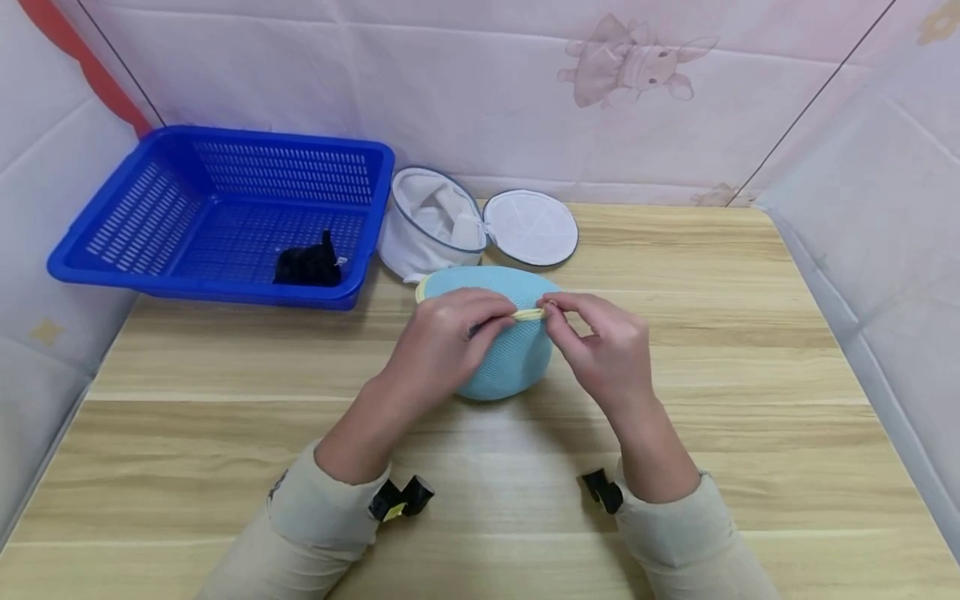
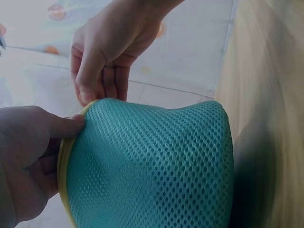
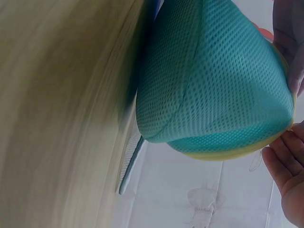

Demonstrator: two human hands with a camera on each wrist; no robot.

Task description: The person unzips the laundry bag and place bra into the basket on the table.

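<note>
A turquoise mesh laundry bag with yellow trim is held up over the middle of the table. My left hand pinches the trim between thumb and fingers. Just to its right, my right hand pinches the same edge with thumb and fingertips. In the left wrist view the bag's rounded mesh body hangs from the trim, thumbs on its near side. From the right wrist, a gap shows under the yellow edge, and a thin loop of thread dangles near the fingers.
At the back left stands a blue plastic basket with a small black item inside. Right of it sits a white mesh bag, its round lid folded open onto the wooden table. Fabric walls enclose the table.
</note>
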